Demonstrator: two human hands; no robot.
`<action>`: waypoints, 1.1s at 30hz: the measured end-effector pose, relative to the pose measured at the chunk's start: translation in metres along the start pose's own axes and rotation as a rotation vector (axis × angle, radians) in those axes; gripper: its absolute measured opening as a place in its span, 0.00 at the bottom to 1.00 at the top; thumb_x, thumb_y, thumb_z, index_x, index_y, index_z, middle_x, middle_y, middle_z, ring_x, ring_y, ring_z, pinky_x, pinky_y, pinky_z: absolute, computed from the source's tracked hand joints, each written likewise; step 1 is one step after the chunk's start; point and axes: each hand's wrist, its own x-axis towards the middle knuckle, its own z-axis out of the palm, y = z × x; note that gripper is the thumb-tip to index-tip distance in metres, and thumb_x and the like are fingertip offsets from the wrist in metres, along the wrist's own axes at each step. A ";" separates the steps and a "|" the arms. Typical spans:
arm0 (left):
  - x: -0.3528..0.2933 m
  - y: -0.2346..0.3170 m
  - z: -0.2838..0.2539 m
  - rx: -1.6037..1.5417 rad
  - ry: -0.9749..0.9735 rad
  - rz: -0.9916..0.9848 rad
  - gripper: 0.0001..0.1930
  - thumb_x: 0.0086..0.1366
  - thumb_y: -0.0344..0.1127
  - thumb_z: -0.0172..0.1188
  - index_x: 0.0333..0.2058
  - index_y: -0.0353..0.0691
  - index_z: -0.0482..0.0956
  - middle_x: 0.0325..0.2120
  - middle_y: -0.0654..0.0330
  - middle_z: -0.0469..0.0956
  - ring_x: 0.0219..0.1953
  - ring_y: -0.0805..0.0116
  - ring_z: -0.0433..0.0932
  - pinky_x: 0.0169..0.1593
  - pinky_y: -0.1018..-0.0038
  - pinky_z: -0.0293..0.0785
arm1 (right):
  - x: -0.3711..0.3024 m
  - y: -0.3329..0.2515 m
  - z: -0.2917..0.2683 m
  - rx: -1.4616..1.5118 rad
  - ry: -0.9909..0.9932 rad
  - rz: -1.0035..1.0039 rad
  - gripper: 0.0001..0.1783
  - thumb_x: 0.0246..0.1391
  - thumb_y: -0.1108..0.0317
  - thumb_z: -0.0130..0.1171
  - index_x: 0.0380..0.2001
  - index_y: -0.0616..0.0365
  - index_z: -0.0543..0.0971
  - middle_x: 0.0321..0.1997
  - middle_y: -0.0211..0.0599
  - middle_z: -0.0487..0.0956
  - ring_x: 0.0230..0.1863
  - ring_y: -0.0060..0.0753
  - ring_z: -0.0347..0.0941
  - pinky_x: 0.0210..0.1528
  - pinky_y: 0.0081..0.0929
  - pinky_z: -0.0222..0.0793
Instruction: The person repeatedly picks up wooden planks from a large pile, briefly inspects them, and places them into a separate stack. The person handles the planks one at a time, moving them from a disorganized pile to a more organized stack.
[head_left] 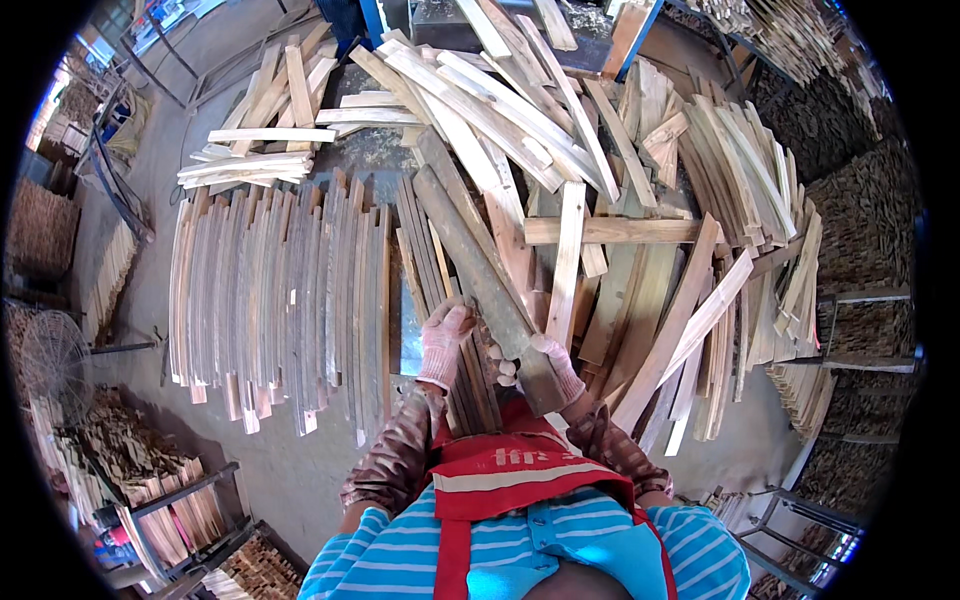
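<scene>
Both hands wear pale pinkish knit gloves. My right hand [557, 367] is closed around the lower end of a wide, rough grey-brown board [470, 250], which slants away up and to the left. My left hand [445, 345] lies at the left side of a bundle of narrow wooden strips [468, 385], its fingers curled over them. That bundle runs under and beside the board, its near ends reaching toward my red apron [530, 462]. Parts of the fingers on both hands are hidden by the wood.
To the left lies a broad row of grey wooden strips [270, 290] side by side. Loose pale planks [500, 110] cross in a heap ahead, with more boards [640, 300] on the right. A standing fan [52, 352] and stacked wood [150, 490] are at far left.
</scene>
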 end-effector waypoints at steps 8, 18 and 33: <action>0.017 0.006 0.021 -0.003 0.130 -0.014 0.16 0.68 0.33 0.60 0.53 0.40 0.77 0.37 0.65 0.81 0.37 0.71 0.81 0.42 0.74 0.78 | -0.002 -0.002 0.004 0.043 -0.014 0.001 0.44 0.56 0.48 0.66 0.66 0.68 0.64 0.54 0.46 0.77 0.41 0.36 0.76 0.43 0.32 0.77; 0.037 0.019 0.021 -0.161 0.028 -0.208 0.12 0.70 0.34 0.59 0.51 0.43 0.77 0.36 0.63 0.81 0.34 0.67 0.82 0.41 0.68 0.82 | -0.003 -0.008 0.014 0.104 -0.028 -0.014 0.40 0.57 0.50 0.64 0.63 0.67 0.66 0.53 0.50 0.78 0.39 0.35 0.75 0.38 0.27 0.74; 0.035 0.039 0.034 -0.139 -0.045 -0.085 0.15 0.67 0.34 0.63 0.50 0.34 0.78 0.40 0.56 0.83 0.39 0.63 0.84 0.43 0.68 0.84 | -0.002 -0.003 0.041 0.093 -0.082 -0.106 0.43 0.57 0.41 0.62 0.62 0.66 0.67 0.45 0.46 0.77 0.30 0.28 0.70 0.30 0.22 0.69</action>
